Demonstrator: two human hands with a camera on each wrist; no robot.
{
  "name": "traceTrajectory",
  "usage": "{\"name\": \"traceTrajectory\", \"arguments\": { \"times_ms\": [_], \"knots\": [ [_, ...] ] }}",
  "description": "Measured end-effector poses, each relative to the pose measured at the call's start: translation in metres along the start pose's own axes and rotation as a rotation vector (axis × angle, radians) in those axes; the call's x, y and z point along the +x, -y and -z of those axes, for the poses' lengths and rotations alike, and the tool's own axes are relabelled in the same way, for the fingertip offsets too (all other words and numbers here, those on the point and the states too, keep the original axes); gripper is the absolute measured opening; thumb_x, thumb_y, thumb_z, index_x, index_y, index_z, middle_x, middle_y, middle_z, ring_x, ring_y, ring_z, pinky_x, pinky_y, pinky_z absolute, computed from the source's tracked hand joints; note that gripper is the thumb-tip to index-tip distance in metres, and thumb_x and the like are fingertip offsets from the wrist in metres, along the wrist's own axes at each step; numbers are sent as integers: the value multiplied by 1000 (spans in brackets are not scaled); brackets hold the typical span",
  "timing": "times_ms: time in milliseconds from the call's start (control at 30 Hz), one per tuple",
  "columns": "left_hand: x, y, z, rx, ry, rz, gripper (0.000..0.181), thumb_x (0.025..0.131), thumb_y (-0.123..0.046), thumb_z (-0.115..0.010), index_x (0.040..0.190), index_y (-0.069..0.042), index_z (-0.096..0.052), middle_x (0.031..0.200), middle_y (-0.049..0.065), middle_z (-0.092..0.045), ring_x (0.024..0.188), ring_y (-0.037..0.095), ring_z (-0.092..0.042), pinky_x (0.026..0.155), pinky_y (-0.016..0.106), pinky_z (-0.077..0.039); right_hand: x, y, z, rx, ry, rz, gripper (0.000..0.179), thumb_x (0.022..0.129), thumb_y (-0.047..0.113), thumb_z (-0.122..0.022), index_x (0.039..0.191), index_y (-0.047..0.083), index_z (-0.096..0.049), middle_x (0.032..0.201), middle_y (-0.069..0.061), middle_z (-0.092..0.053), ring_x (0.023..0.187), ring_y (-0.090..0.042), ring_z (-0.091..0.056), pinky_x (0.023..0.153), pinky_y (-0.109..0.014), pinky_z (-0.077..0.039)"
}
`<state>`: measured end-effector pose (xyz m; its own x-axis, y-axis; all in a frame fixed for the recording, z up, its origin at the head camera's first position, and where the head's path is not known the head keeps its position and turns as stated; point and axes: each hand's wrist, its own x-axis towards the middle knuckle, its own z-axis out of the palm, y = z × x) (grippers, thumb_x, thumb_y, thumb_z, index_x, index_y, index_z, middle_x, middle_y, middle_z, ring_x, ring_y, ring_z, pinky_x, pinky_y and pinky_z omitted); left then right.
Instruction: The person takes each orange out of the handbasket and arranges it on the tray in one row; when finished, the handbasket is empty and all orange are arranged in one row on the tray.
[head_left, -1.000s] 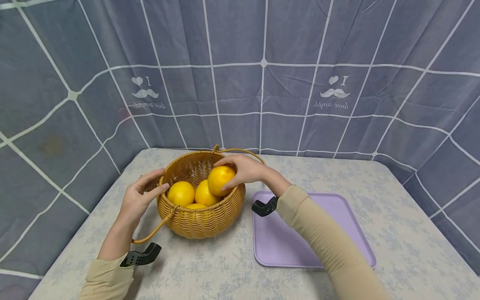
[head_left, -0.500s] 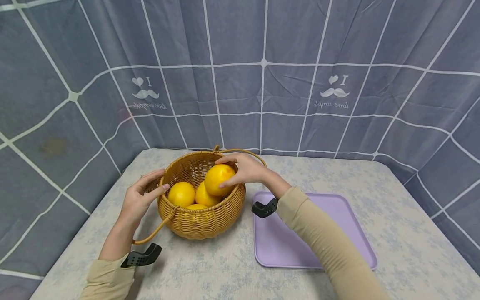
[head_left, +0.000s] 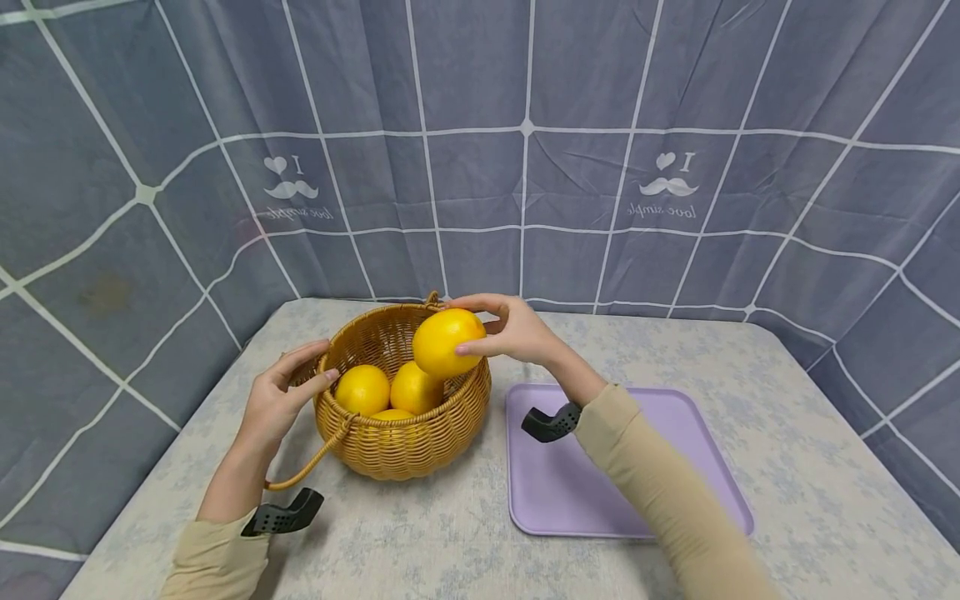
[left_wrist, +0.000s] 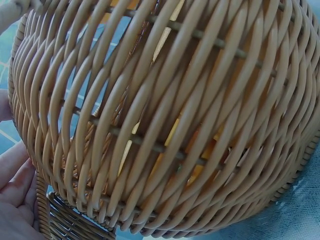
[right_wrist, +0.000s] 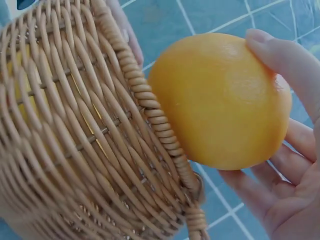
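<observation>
Our right hand (head_left: pixel 517 333) is grasping one orange (head_left: pixel 446 343) between thumb and fingers, while our left hand (head_left: pixel 277 390) grips the left rim of the wicker basket (head_left: pixel 405 450), with its thumb over the edge and its fingers on the outer side. What has changed in the last second is the orange: it sat lower, close against its neighbour, and now it is raised to the right part of the rim. Our left hand and the basket have almost not moved. For the work, we judge that the lifting is well begun, but the fruit is not yet away from the basket. Three other oranges (head_left: pixel 363 389) remain inside, and the lilac tray (head_left: pixel 555 504) lies just beside, to the right.

Some parts we cannot make out. The lowest of these three shows only its top, and more fruit could be hidden under it. Our right sleeve (head_left: pixel 637 467) covers part of the tray. In the left wrist view, weave fills almost everything and our fingers are cut off; whether the lifted orange touches the rim, we cannot tell.
</observation>
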<state>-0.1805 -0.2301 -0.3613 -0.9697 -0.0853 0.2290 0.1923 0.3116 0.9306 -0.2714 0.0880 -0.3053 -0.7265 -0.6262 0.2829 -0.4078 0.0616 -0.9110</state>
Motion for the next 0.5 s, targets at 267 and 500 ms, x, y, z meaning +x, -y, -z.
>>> {"name": "traceTrajectory", "arguments": {
  "times_ms": [267, 500],
  "knots": [
    [2, 6, 1, -43, -11, -3, 51, 87, -27, -69, 133, -10, -54, 135, 0, -46, 117, 6, -43, 98, 25, -34, -31, -1, 14, 104, -183, 54, 55, 75, -4, -75, 126, -5, -55, 125, -15, -56, 104, -29, -60, 84, -38, -51],
    [6, 16, 3, -37, 0, -31, 50, 88, -26, -67, 134, -12, -54, 138, 2, -45, 122, 10, -42, 98, 23, -34, -61, -2, 21, 108, -295, 37, 57, 74, 0, -78, 125, -8, -54, 122, -15, -57, 103, -22, -60, 84, -35, -51]
  ]
}}
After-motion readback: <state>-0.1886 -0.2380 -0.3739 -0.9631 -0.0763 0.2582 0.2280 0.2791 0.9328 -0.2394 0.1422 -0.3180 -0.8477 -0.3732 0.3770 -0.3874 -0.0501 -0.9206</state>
